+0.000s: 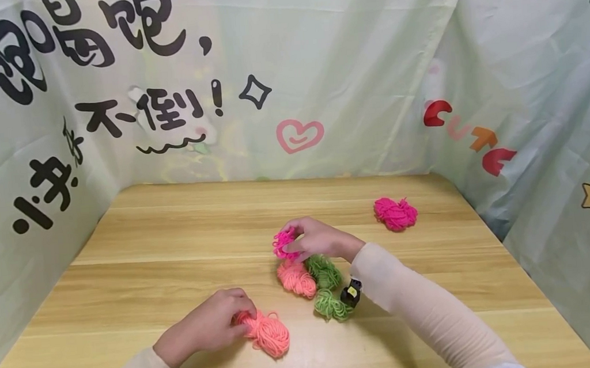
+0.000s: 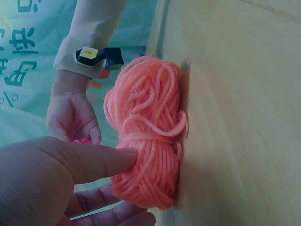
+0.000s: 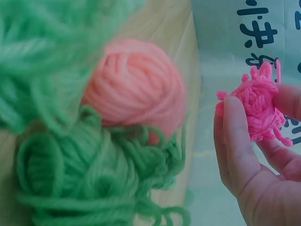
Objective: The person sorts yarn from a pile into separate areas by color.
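My left hand (image 1: 209, 323) pinches one end of a coral yarn skein (image 1: 271, 335) that touches the table at the front. In the left wrist view its thumb presses the strands near the band around the middle. Farther back, my right hand (image 1: 325, 238) holds a hot pink yarn bundle (image 3: 258, 106) between thumb and fingers, its loops sticking out. Just below that hand lie a second coral skein (image 1: 296, 278) and a dark green skein (image 1: 325, 270). A light green skein (image 1: 330, 305) sits in front of them, partly hidden by the right wrist camera.
Another hot pink skein (image 1: 396, 214) lies alone toward the back right of the wooden table (image 1: 189, 227). Printed cloth curtains (image 1: 350, 87) stand along the back and both sides. A black camera (image 1: 352, 292) is strapped at the right wrist.
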Tool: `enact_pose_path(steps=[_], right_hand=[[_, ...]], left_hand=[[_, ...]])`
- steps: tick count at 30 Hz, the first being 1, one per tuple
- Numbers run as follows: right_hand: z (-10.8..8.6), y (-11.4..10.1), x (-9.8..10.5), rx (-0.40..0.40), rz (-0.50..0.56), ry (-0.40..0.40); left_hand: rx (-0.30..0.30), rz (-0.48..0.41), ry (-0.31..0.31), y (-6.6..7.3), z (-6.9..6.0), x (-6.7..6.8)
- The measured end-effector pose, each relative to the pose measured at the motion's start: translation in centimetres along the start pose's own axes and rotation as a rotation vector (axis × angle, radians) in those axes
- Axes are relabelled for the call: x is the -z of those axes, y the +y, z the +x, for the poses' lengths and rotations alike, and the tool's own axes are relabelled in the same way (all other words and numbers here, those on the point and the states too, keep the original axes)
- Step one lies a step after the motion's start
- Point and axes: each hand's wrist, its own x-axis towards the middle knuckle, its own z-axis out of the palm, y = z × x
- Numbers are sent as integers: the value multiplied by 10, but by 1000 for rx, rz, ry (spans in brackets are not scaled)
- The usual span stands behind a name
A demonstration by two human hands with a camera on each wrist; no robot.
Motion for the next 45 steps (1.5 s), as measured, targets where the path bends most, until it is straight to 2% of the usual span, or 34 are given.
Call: enact_pose_path(steps=[9, 21, 34, 45], right_hand=[[0, 5, 15, -16, -2, 44], [-3, 18, 40, -40, -9, 106], [-5, 34, 71, -72, -8, 201], [-12, 46, 93, -140, -5, 269]], left_hand=[[-17, 2, 12, 1, 0, -1], [10, -35, -10, 1, -3, -2], [23, -34, -11, 0, -3, -2], [12, -29, -7, 0, -3, -2]])
